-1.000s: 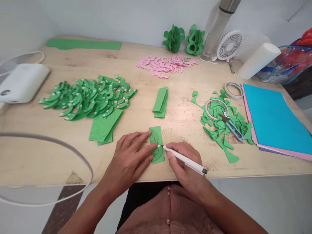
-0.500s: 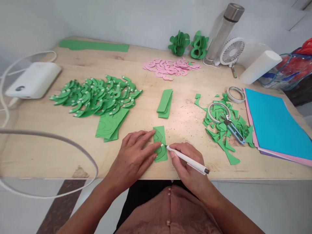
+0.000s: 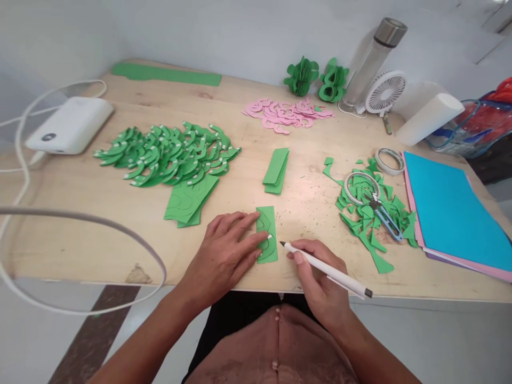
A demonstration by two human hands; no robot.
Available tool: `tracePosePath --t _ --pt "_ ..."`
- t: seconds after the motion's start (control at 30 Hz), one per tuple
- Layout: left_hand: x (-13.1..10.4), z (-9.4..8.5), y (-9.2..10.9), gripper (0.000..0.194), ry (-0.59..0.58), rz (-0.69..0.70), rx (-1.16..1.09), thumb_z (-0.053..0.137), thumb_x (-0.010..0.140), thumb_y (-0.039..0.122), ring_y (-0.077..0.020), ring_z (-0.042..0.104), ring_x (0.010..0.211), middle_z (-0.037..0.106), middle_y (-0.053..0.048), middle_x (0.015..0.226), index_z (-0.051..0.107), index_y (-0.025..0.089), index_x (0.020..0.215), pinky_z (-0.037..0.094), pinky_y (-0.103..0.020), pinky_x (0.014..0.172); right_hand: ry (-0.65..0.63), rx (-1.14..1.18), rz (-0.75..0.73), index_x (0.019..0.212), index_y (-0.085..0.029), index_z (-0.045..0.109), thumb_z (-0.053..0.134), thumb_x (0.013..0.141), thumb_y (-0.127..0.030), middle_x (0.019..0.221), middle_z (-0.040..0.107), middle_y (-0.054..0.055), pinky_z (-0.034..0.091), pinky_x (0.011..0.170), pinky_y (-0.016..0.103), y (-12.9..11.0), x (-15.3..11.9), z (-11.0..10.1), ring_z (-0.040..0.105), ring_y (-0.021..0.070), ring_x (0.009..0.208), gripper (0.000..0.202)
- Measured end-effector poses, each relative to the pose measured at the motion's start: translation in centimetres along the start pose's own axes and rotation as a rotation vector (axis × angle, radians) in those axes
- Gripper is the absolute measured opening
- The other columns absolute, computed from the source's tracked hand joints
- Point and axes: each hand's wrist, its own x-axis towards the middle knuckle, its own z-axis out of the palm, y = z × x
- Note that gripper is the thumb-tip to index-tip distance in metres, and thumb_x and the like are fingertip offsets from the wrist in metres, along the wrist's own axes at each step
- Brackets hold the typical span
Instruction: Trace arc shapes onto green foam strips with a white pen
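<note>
A green paper strip (image 3: 271, 250) with curved outlines drawn on it lies near the table's front edge. My left hand (image 3: 228, 248) rests on its left side, fingers spread, pressing it flat. A small white bit shows by a fingertip. My right hand (image 3: 322, 274) grips a white pen (image 3: 328, 270), its dark tip just right of the strip and not touching it. Beyond the strip lie folded green papers (image 3: 276, 169). To the left, more marked green paper (image 3: 188, 200) sits below a heap of curved green pieces (image 3: 168, 154) with white tabs.
Green scraps (image 3: 370, 224) lie right, with tape rolls (image 3: 390, 161) and snips (image 3: 388, 221). Coloured sheets (image 3: 456, 208) are far right. Pink cutouts (image 3: 288, 114), green paper shapes (image 3: 302, 77), a bottle (image 3: 370, 66) and a fan (image 3: 386, 92) stand or lie behind. A white cable (image 3: 120, 240) loops left.
My right hand has moved right with the pen, whose tip has left the paper strip. My left hand still holds the strip down. The whole view has shifted slightly.
</note>
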Motion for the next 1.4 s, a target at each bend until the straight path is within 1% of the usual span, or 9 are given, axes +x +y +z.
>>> tracePosePath --t 0.17,0.33,0.63,0.77,0.87,1.0,1.13,1.23,1.4 --pt "0.0 0.1 0.1 0.026 0.007 0.007 0.009 0.048 0.097 0.025 -0.0330 0.047 0.125 0.055 -0.012 0.140 0.066 0.024 0.116 0.039 -0.053 0.100 -0.103 -0.014 -0.139 0.114 -0.021 0.064 0.048 0.097 -0.019 0.099 0.075 0.006 0.054 0.079 0.036 -0.3 0.0 0.3 0.069 0.0205 0.089 0.023" --pt "0.2 0.1 0.1 0.027 0.006 0.007 0.014 0.047 0.097 0.025 -0.0330 0.047 0.124 0.056 -0.012 0.139 0.065 0.024 0.116 0.039 -0.052 0.099 -0.141 -0.222 -0.336 0.123 -0.018 0.060 0.047 0.097 -0.015 0.101 0.075 0.008 0.050 0.081 0.041 0.2 -0.1 1.3 0.065 0.0249 0.094 0.029" --pt "0.2 0.2 0.3 0.025 0.056 -0.007 -0.011 0.046 0.097 0.025 -0.0321 0.048 0.123 0.058 -0.013 0.137 0.062 0.018 0.114 0.039 -0.051 0.101 -0.133 -0.368 -0.404 0.122 -0.018 0.061 0.048 0.097 -0.014 0.102 0.075 0.007 0.047 0.082 0.041 0.5 -0.6 2.1 0.063 0.0250 0.096 0.029" --pt "0.2 0.2 0.2 0.024 0.059 -0.009 -0.005 0.045 0.097 0.025 -0.0322 0.049 0.122 0.059 -0.013 0.136 0.062 0.018 0.113 0.039 -0.052 0.100 -0.130 -0.225 -0.300 0.121 -0.020 0.063 0.049 0.097 -0.018 0.103 0.075 0.008 0.049 0.086 0.043 0.5 -0.3 1.6 0.065 0.0250 0.097 0.027" --pt "0.2 0.2 0.3 0.023 0.052 -0.008 0.002 0.047 0.096 0.024 -0.0326 0.049 0.123 0.059 -0.013 0.137 0.063 0.019 0.112 0.039 -0.053 0.101 -0.136 0.017 -0.090 0.118 -0.023 0.065 0.051 0.098 -0.025 0.110 0.074 0.007 0.052 0.087 0.038 0.2 1.0 1.2 0.068 0.0222 0.100 0.025" --pt "0.2 0.2 0.3 0.024 0.053 -0.009 0.000 0.047 0.095 0.024 -0.0331 0.049 0.123 0.058 -0.013 0.138 0.063 0.019 0.113 0.038 -0.054 0.101 -0.139 0.230 0.136 0.104 -0.023 0.070 0.055 0.095 -0.034 0.096 0.076 0.005 0.055 0.077 0.032 0.1 3.9 1.8 0.071 0.0193 0.088 0.021" --pt "0.2 0.0 0.3 0.026 0.052 -0.010 -0.008 0.047 0.095 0.023 -0.0329 0.050 0.122 0.058 -0.012 0.137 0.063 0.019 0.115 0.039 -0.054 0.101 -0.157 0.261 0.157 0.096 -0.022 0.071 0.060 0.090 -0.035 0.078 0.072 0.002 0.052 0.064 0.028 0.5 6.4 3.4 0.066 0.0168 0.073 0.019" --pt "0.2 0.0 0.3 0.025 0.050 -0.019 -0.018 0.048 0.095 0.022 -0.0326 0.051 0.122 0.059 -0.012 0.137 0.064 0.019 0.113 0.039 -0.053 0.100 -0.152 0.267 0.170 0.092 -0.021 0.070 0.060 0.088 -0.036 0.073 0.069 0.001 0.052 0.063 0.028 0.6 7.2 4.2 0.064 0.0163 0.069 0.018" --pt "0.2 0.0 0.3 0.025 0.052 -0.030 -0.027 0.049 0.094 0.021 -0.0326 0.050 0.123 0.059 -0.011 0.138 0.064 0.019 0.114 0.039 -0.053 0.102 -0.170 0.234 0.121 0.104 -0.023 0.067 0.055 0.094 -0.033 0.090 0.074 0.003 0.056 0.071 0.030 0.2 6.0 3.3 0.070 0.0181 0.084 0.019"
